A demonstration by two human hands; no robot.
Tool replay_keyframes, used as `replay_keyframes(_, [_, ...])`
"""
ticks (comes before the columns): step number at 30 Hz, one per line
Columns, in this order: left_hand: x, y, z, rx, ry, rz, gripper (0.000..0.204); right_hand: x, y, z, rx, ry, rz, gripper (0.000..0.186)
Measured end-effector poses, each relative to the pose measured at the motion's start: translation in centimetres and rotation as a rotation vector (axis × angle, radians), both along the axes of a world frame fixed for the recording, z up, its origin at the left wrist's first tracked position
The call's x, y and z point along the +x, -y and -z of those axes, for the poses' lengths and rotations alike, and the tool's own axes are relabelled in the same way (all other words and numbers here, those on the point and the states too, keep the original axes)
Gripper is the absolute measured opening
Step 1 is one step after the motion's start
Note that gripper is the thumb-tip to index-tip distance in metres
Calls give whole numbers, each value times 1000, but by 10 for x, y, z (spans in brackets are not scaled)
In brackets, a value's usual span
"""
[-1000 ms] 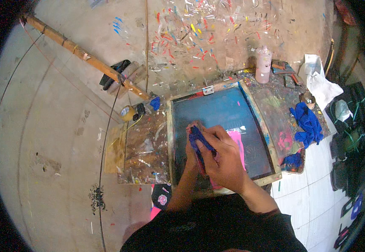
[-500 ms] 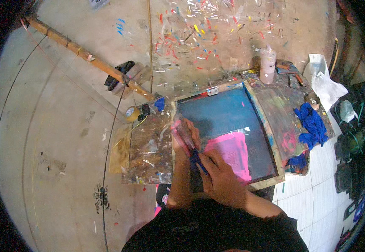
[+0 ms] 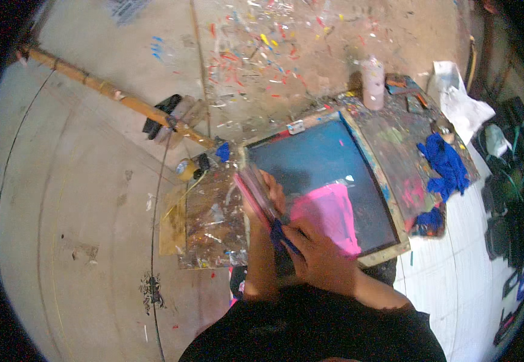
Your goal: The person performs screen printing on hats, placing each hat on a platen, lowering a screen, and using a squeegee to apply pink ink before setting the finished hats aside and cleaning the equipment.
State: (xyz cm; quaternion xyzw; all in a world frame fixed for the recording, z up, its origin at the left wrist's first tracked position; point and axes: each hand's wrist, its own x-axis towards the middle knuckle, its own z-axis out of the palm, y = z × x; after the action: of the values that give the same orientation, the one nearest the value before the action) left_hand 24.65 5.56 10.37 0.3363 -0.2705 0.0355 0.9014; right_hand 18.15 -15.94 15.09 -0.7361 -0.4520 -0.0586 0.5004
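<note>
Over the left edge of a framed printing screen (image 3: 402, 246), my left hand (image 3: 273, 192) is closed around a flat squeegee (image 3: 254, 192) with pink ink along its edge. The squeegee is tilted and blurred. My right hand (image 3: 325, 256) is closed on a dark blue strip-like thing (image 3: 278, 234) pressed to the squeegee's near end; whether it is cloth or a tool I cannot tell. Beneath and beyond my right hand, a patch of bright pink ink (image 3: 328, 208) covers part of the blue mesh (image 3: 298, 154). My right hand hides part of the patch.
The screen lies on a paint-stained board (image 3: 210, 241). To the right are a blue cloth (image 3: 446, 164) and a white rag (image 3: 464, 114). A pale bottle (image 3: 373, 84) stands at the back. Tape (image 3: 185, 169) lies left, near a wooden pole (image 3: 129, 102).
The squeegee has tilted slightly, and its pink edge shows more clearly. Both hands keep their hold close together. The whole view has shifted a little.
</note>
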Motion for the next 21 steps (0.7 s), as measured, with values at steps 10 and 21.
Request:
replay_keyframes(10, [-46, 41, -17, -93, -691, -883, 46, 8, 220, 86, 157, -545, 771, 23])
replay_keyframes(21, [-29, 93, -18, -108, -961, -657, 54, 88, 368, 311, -638, -513, 1555, 72])
